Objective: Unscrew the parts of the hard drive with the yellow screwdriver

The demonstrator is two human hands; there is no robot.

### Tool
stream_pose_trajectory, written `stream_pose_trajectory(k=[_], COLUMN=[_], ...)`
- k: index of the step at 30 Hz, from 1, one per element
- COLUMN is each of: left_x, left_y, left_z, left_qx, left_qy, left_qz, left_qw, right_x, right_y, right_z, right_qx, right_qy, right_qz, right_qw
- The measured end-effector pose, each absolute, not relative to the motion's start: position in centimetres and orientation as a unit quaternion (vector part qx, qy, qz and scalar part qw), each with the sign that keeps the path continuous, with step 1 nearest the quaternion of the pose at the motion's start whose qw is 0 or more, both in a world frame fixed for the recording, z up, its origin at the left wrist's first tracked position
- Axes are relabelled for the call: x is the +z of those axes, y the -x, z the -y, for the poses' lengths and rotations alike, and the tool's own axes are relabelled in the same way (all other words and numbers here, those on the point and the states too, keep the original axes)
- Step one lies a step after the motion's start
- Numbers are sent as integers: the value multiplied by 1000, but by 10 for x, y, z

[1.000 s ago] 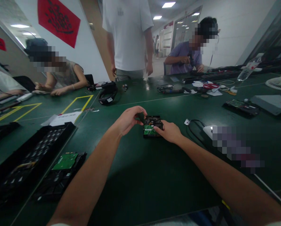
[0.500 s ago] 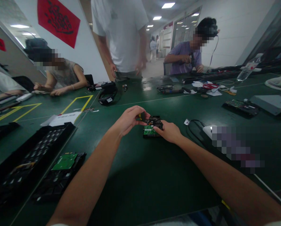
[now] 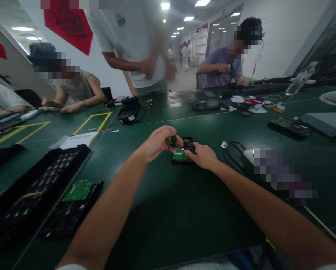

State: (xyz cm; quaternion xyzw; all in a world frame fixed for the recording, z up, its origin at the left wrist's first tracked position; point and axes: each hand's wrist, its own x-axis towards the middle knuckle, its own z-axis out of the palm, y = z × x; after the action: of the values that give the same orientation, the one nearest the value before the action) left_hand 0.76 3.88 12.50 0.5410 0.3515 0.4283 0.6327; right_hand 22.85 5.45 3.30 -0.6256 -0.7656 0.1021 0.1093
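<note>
Head view: on the green table (image 3: 168,210) straight ahead of me lies a drive unit (image 3: 182,156), between my two hands. My right hand (image 3: 204,155) is closed on its right edge, thumb laid over the top and fingers down the side. My left hand (image 3: 158,144) is partly curled at the unit's left side, with what looks like a small dark-and-yellow piece (image 3: 172,140) caught between thumb and fingers; I can't tell how firmly, or whether its tip meets the unit. As I judge it, the unit could swivel on the smooth tabletop if my left hand pushed harder than my right one braces. A loose pinch could let the small piece slip and scrape the circuit board, and my right thumb could press on delicate parts. The unit itself looks flat, black and roughly rectangular, with a green board bearing a pale patch across its nearer part and dark, uneven workings beyond, too small to make out.
</note>
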Motion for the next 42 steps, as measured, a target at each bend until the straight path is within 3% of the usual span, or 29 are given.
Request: stream_pose_trajectory(k=[12,27,36,42], left_x=[128,124,130,129], left_y=[1,-8,-3,-6], left_z=[-46,-40,-42,-40], left_qx=[462,446,472,440], left_qy=[-585,-528,-572,-584], left_qz=[-402,-343,-399,-371], left_qw=[531,636,539,572], right_x=[33,33,32,33], right_y=[-230,-229,-229,-230], right_z=[-56,-56,-56,-56], right_qx=[109,111,105,112], right_qy=[620,616,619,617], right_qz=[769,772,770,771], right_qw=[110,107,113,113])
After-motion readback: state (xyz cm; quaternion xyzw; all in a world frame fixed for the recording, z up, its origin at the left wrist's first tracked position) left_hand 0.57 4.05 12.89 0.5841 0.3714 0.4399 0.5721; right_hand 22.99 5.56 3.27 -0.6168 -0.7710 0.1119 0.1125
